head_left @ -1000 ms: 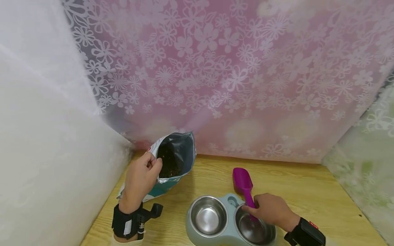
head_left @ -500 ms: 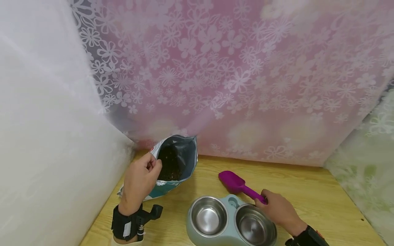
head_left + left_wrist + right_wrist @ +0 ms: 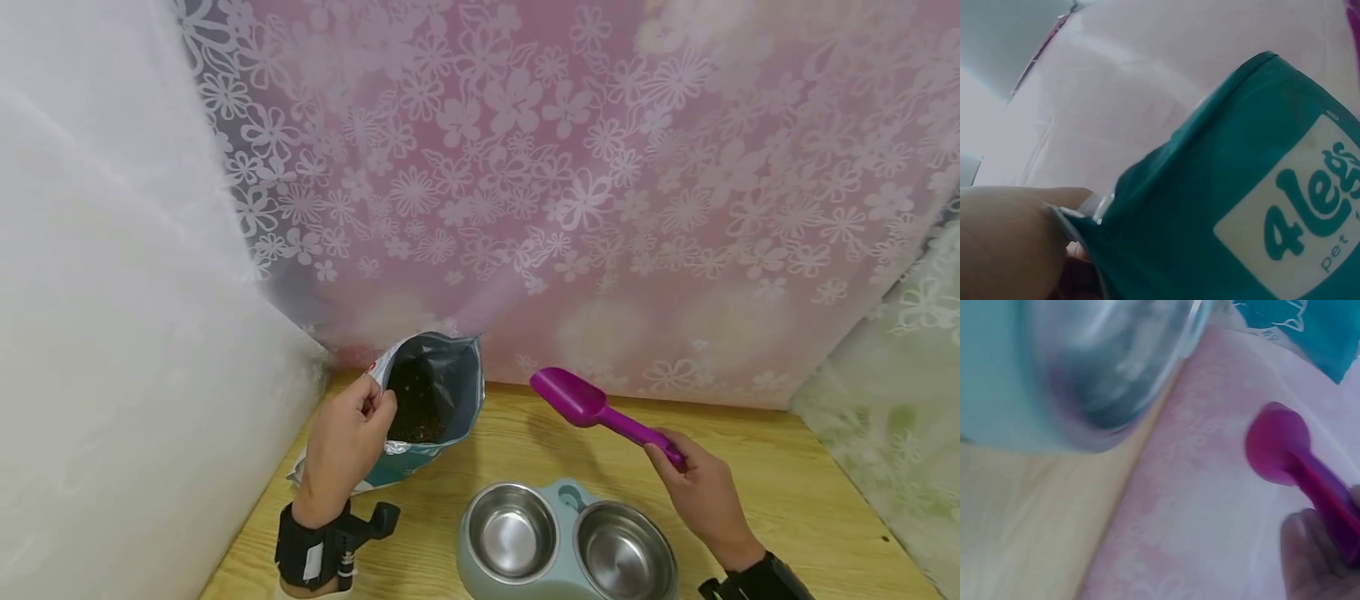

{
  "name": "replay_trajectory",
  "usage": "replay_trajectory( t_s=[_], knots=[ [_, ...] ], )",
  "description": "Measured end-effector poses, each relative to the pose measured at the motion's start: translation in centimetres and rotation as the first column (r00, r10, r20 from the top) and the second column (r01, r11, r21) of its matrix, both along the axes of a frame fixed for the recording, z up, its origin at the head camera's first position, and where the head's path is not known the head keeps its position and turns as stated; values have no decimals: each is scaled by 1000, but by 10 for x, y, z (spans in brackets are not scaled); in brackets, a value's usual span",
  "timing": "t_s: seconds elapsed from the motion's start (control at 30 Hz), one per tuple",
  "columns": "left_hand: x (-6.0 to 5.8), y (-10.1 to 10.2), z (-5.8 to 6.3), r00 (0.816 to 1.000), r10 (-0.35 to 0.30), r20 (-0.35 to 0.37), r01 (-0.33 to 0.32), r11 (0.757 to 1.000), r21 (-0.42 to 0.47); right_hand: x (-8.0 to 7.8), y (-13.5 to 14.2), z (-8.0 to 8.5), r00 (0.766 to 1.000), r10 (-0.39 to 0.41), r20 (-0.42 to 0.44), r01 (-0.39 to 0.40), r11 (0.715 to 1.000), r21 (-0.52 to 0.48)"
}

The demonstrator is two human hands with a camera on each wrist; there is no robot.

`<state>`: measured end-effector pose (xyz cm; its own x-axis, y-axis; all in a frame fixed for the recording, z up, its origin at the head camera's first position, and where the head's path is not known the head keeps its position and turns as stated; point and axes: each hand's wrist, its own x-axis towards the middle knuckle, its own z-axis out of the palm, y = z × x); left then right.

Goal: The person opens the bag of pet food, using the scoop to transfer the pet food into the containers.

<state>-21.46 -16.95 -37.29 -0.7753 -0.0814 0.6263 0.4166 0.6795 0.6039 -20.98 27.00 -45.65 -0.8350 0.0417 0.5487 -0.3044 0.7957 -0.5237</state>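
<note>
My left hand [image 3: 347, 440] pinches the near-left rim of an opened pet food bag [image 3: 467, 408], teal outside and silvery within. Dark kibble [image 3: 414, 404] lies inside it. In the left wrist view the teal bag [image 3: 1210, 169] bears a "4Legs" label, and the thumb overlaps its edge. On the right, my right hand [image 3: 705, 492] grips the handle end of a purple scoop [image 3: 573, 396], raised over the table with its head toward the bag. The right wrist view shows the scoop [image 3: 1279, 444] too, with fingertips [image 3: 1300, 534] along its handle.
A light blue double feeder [image 3: 566, 508] with two steel bowls, the left one [image 3: 512, 533] and the right one [image 3: 626, 554], stands at the front of the wooden table [image 3: 810, 500]. A pink flowered curtain [image 3: 600, 208] closes the back, and a white sheet [image 3: 127, 333] the left.
My right hand has lifted the purple scoop out of the right bowl, up and to the right, turning its head leftward. The left hand stays at the bag's rim.
</note>
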Motion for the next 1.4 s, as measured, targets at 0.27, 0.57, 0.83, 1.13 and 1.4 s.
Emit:
replay_trajectory(
  t_s=[0.27,0.57,0.83,1.13,1.4],
  knots=[
    [-2,1,0,1000,-4,2,4,1000,6,-1,-10,21,964,49,-260,-70,995,-70],
    [-2,2,2,1000,-6,21,6,1000,-2,13,-25,48,934,69,-351,-123,984,-132],
    [-1,3,1,998,-19,61,19,1000,14,26,-44,69,852,231,-470,-353,916,-190],
    [0,3,1,998,-27,63,27,1000,13,29,-55,76,800,311,-513,-439,886,-149],
    [0,2,-1,995,-48,82,46,999,27,35,-71,87,792,348,-502,-448,889,-92]
  ],
)
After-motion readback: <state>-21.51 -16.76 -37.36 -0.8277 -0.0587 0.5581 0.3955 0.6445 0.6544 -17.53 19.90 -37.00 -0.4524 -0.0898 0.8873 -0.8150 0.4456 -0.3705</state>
